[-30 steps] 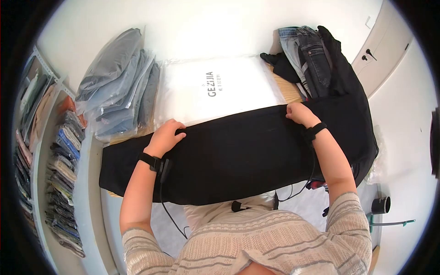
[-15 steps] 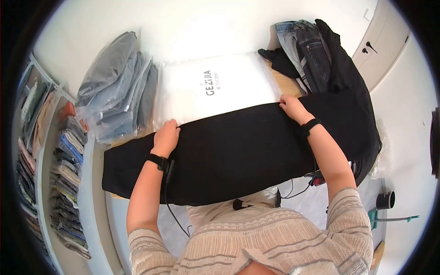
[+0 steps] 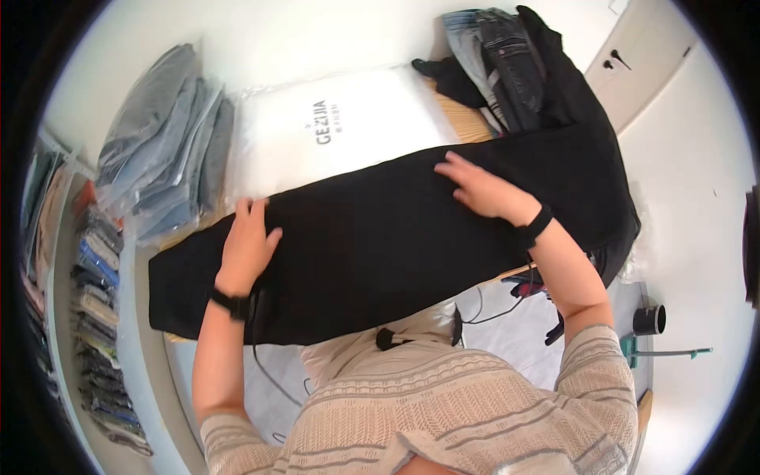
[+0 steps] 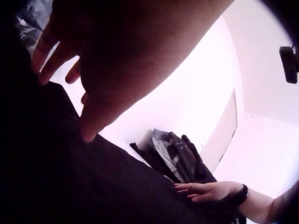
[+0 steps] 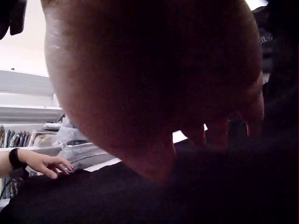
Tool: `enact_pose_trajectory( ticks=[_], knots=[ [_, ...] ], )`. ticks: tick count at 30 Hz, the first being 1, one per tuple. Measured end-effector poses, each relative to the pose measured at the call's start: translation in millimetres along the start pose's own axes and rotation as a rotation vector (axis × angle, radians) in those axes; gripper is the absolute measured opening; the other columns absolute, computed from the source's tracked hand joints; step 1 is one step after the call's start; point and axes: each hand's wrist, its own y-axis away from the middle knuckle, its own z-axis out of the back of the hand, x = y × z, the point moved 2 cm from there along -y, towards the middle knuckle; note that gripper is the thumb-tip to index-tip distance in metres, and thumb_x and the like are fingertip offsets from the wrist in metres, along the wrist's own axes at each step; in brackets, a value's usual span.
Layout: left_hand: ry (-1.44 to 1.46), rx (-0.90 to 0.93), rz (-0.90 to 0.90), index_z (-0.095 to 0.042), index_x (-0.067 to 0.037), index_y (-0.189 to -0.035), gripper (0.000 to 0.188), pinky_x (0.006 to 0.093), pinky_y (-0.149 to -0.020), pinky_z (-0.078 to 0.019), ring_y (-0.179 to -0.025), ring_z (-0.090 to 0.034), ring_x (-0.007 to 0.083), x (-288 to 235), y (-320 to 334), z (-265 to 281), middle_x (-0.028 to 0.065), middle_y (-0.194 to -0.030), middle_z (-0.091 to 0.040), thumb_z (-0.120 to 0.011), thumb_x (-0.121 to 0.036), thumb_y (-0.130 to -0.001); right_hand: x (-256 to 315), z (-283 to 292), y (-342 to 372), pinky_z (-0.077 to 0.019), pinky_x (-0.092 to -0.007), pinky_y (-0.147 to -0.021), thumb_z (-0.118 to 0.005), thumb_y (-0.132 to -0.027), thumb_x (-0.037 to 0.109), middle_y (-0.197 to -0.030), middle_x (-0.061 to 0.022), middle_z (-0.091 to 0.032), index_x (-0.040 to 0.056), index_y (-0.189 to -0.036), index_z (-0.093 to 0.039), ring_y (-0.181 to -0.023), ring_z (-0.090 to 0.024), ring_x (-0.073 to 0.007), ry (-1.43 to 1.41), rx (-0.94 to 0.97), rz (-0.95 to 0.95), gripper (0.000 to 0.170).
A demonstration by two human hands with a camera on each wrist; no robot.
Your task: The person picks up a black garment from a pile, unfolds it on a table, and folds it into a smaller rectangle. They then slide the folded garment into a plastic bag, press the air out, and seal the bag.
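A long black garment (image 3: pixel 364 245), shaped like folded trousers, lies flat across the table and narrows toward the left end. My left hand (image 3: pixel 247 249) rests on its left part, fingers extended to the far edge and thumb out to the side. Over toward the right, my right hand (image 3: pixel 487 190) lies palm down with fingers spread, close to the same far edge. In the left wrist view the fingertips (image 4: pixel 88 136) meet the dark cloth. The right wrist view has the right palm (image 5: pixel 154 84) low over the fabric, mostly in shadow.
Behind the garment lies a stack of clear printed bags (image 3: pixel 340 119). Bagged grey and blue clothes (image 3: pixel 170 142) are piled at the left, jeans (image 3: pixel 511 75) at the back right. Shelves of folded clothes (image 3: pixel 103 317) stand on the left. Cables hang from both wrists.
Both hands gripped the far edge earlier; their fingers have since straightened and spread on the cloth. The right hand moved slightly inward. The head view has shifted, so the scene sits further left and higher.
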Motion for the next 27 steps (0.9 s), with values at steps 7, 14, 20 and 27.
enact_pose_trajectory(
  ticks=[7, 14, 20, 27],
  knots=[
    [-0.164, 0.53, 0.189, -0.02, -0.02, -0.15, 0.079, 0.0674, -0.103, -0.0273, -0.143, -0.003, 0.0431, 8, 37, -6, 0.018, -0.157, -0.008, -0.061, -0.045, -0.087, -115, 37, 24, -0.0338, -0.0367, -0.109, -0.055, -0.089, 0.006, -0.15, -0.0199, -0.03, 0.0106, -0.137, -0.045, -0.133, -0.038, -0.0365, 0.401, 0.053, -0.132, 0.049],
    [-0.157, 0.506, 0.204, -0.02, -0.021, -0.151, 0.081, 0.069, -0.104, -0.0219, -0.144, -0.001, 0.0414, 11, 37, -12, 0.015, -0.158, -0.005, -0.062, -0.046, -0.086, -77, 61, 21, -0.0347, -0.0362, -0.108, -0.056, -0.09, 0.008, -0.145, -0.0152, -0.041, 0.0073, -0.135, -0.047, -0.131, -0.042, -0.0315, 0.084, -0.132, -0.262, 0.046],
    [0.363, 0.094, 0.104, -0.026, -0.014, -0.149, 0.072, 0.0472, -0.113, -0.0216, -0.144, -0.017, 0.0306, -5, 69, 39, 0.0147, -0.157, -0.016, -0.063, -0.021, -0.088, 113, -14, 67, -0.0352, -0.0461, -0.107, -0.067, -0.078, 0.007, -0.134, -0.0172, -0.051, 0.0079, -0.126, -0.055, -0.128, -0.045, -0.0338, -0.082, -0.061, 0.276, 0.05],
    [0.421, -0.271, 0.259, -0.059, -0.002, -0.111, 0.027, 0.0296, -0.089, -0.0449, -0.101, -0.057, 0.0169, -11, 172, 58, 0.0081, -0.11, -0.06, -0.06, 0.002, -0.084, 188, -119, 75, -0.0298, -0.0493, -0.11, -0.066, -0.078, 0.007, -0.138, -0.0152, -0.046, 0.0111, -0.124, -0.057, -0.133, -0.038, -0.0341, -0.127, -0.122, 0.307, 0.047]
  ],
)
